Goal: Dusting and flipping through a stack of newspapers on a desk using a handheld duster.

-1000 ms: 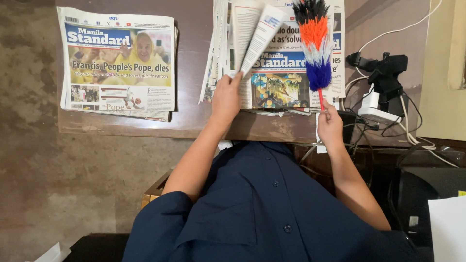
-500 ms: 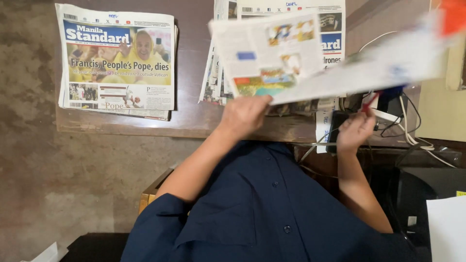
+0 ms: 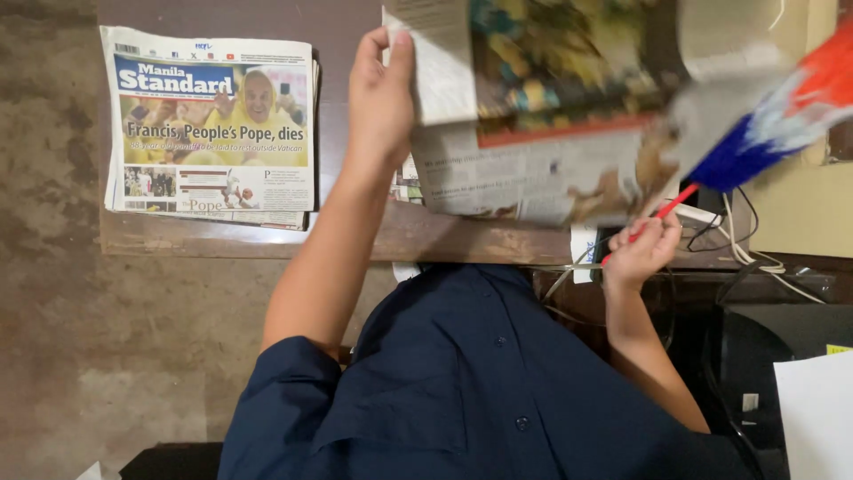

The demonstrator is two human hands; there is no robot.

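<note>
My left hand [image 3: 380, 98] grips the left edge of a folded newspaper [image 3: 542, 133] and holds it lifted off the wooden table [image 3: 222, 242], tilted toward the camera. My right hand [image 3: 641, 251] is closed around the thin red handle of a feather duster [image 3: 773, 124] with blue, white and orange-red feathers. The duster's head lies against the right part of the raised newspaper. Both look blurred.
A second stack of newspapers [image 3: 209, 129] lies flat at the table's left end. Cables [image 3: 746, 249] trail over the table's right edge. A dark device [image 3: 764, 347] and a white sheet [image 3: 817, 409] sit at the lower right. Bare concrete floor [image 3: 80, 356] is at the left.
The newspaper has been lifted from the pile and brought up closer to the camera. The duster has swung from upright to slanting right, its head now at the paper's right side.
</note>
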